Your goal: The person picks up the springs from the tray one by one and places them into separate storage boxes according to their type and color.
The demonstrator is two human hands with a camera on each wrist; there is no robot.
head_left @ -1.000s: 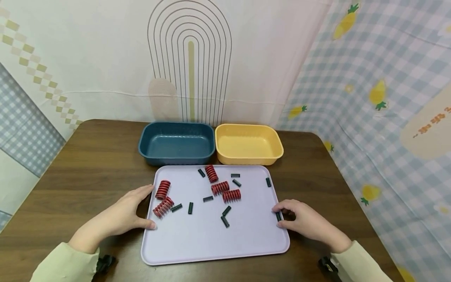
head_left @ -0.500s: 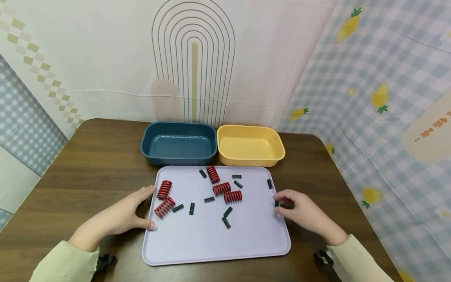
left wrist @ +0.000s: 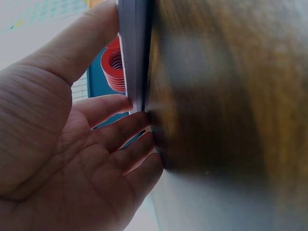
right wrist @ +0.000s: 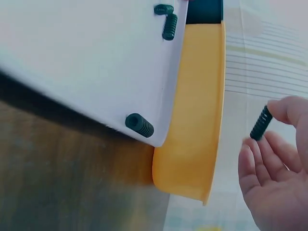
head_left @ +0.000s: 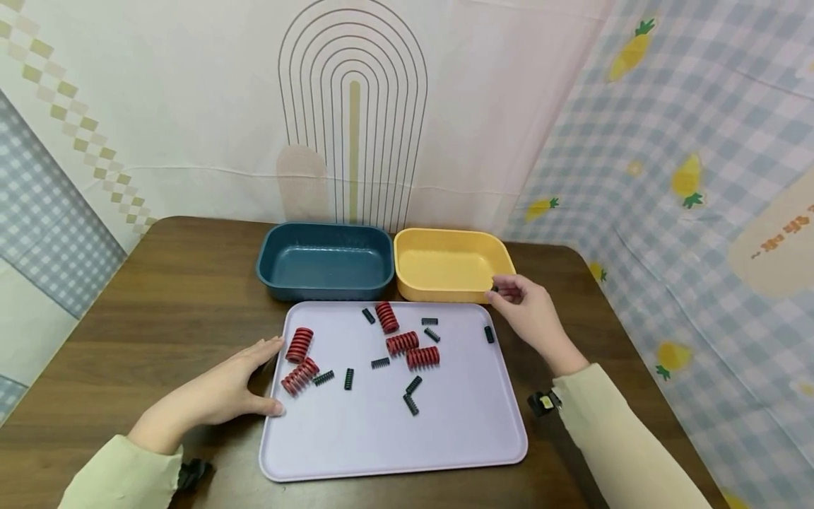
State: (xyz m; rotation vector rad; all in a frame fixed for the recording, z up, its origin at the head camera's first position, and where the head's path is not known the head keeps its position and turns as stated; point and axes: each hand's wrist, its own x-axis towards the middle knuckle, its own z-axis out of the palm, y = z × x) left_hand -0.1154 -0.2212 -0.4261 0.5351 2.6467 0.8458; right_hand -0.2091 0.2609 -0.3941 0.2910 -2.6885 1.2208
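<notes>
My right hand (head_left: 533, 314) pinches a small dark green coil spring (right wrist: 261, 123) between thumb and fingertips, near the front right corner of the yellow bin (head_left: 445, 293). My left hand (head_left: 222, 392) rests at the left edge of the lavender tray (head_left: 464, 431), thumb over the rim and fingers extended along the side. Large red springs (head_left: 300, 345) lie on the tray, two at the left and several nearer the top middle. Among them are scattered several small dark green springs (head_left: 349, 379). One dark green spring (right wrist: 139, 125) lies by itself at the tray's right side.
A dark blue bin (head_left: 324, 291) stands left of the yellow one, the two side by side behind the tray. All of this sits on a brown wooden table (head_left: 191, 297). Patterned cloth (head_left: 222, 106) hangs behind the table and along the right side.
My right hand has lifted the small dark green spring from the tray's right edge and moved it away from me, up to the yellow bin. The left hand has stayed on the tray edge.
</notes>
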